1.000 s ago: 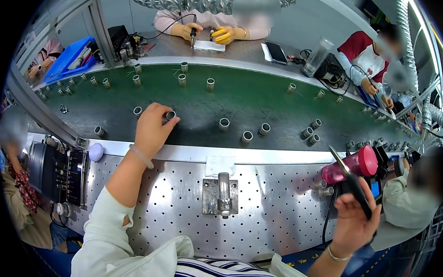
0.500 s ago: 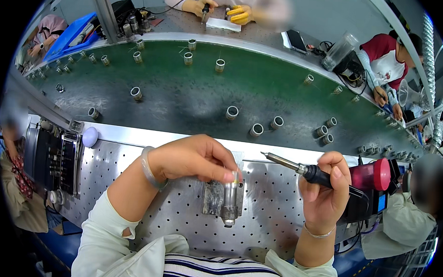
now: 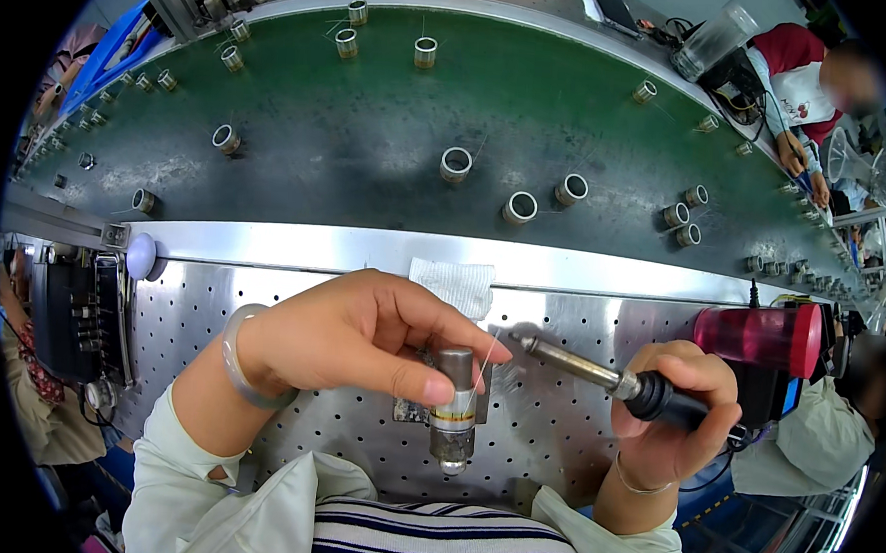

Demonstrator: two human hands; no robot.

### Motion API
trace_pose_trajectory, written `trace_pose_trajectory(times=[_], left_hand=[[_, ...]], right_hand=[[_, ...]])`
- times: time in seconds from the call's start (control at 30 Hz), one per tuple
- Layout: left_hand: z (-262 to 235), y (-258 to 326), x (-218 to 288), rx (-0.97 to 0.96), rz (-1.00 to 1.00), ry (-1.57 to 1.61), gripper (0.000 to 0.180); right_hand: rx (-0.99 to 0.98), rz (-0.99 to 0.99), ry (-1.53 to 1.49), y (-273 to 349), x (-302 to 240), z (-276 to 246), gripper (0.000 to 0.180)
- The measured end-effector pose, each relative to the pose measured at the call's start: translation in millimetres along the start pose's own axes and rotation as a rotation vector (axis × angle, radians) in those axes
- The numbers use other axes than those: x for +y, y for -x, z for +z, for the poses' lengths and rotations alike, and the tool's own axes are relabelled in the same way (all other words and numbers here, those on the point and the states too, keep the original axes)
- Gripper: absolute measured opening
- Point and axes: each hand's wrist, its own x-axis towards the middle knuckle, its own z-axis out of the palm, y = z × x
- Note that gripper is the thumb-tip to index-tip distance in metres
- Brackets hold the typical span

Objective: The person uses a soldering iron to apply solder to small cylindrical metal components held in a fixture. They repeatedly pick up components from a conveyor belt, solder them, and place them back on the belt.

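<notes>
My left hand [image 3: 360, 337] rests its thumb and fingers on a small metal cylinder with a yellow band [image 3: 452, 402], seated in a metal fixture [image 3: 451, 445] on the perforated steel worktop [image 3: 284, 438]. My right hand [image 3: 678, 419] grips the black handle of a soldering iron [image 3: 598, 370]. The iron's tip points left, close to the top of the cylinder. A thin wire rises from the cylinder beside the tip.
A green conveyor belt [image 3: 370, 143] carries several metal rings such as one ring [image 3: 456, 164]. A white cloth [image 3: 453, 282] lies at the belt's edge. A red cylindrical holder [image 3: 760, 336] stands right. Another person in red [image 3: 809, 85] works at the far right.
My left hand came back from the belt with a ring part and set it on the fixture. My right hand swung the soldering iron in from the right toward it.
</notes>
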Motion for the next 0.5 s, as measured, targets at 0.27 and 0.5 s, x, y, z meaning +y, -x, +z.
trace_pose_trajectory(times=[0.27, 0.5], left_hand=[[0.6, -2.1, -10.8, 0.042, 0.135, 0.0, 0.044], [3.8, -4.1, -8.8, 0.044, 0.257, -0.039, 0.033]], right_hand=[[0.08, 0.225, 0.013, 5.6, -15.9, 6.3, 0.038], [0.097, 0.213, -0.07, 12.1, -13.0, 2.4, 0.031]])
